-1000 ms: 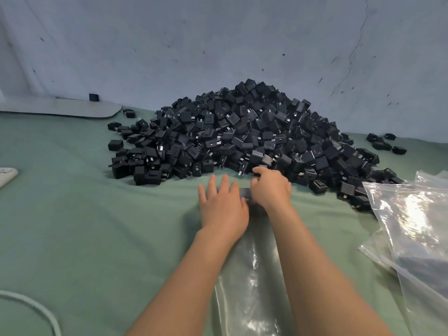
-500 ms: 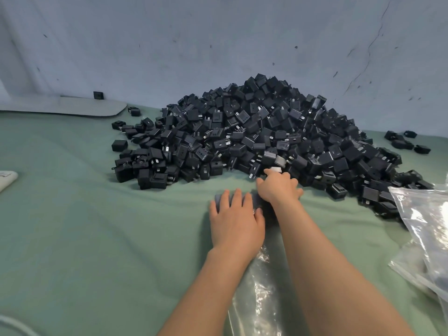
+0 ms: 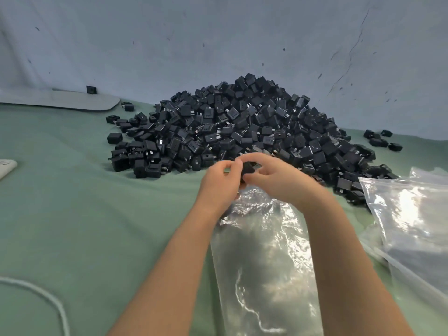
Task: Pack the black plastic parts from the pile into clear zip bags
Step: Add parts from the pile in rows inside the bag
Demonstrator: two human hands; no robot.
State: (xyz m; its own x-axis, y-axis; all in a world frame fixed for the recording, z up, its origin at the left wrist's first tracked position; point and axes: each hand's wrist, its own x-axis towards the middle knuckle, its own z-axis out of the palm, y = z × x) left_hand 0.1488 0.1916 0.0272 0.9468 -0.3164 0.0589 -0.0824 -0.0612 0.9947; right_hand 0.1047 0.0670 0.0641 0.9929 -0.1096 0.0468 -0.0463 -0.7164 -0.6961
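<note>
- Black plastic parts [image 3: 244, 127] lie heaped in 1 broad pile at the back of the green-covered counter [image 3: 84, 214], against the pale wall [image 3: 218, 40].
- A single part [image 3: 248, 168] is off the pile, held between your 2 hands just in front of the pile's near edge.
- Your left hand [image 3: 219, 183] has its fingers curled, and thumb and fingertips pinch the left side of that single part.
- Your right hand [image 3: 274, 180] curls in from the other side and grips the same piece.
- The clear zip bag [image 3: 264, 258] lies flat on the counter between your forearms, with its crumpled far end just under your hands. You cannot tell from this view whether either hand also holds the bag's mouth.
- More clear bags [image 3: 412, 221] lie stacked at your right, reaching the pile's near right foot.
- A few loose parts [image 3: 381, 139] sit apart to the right of the pile.
- A white cable [image 3: 48, 297] curves across the near left corner, and a grey flat board [image 3: 72, 100] lies at the back left.
</note>
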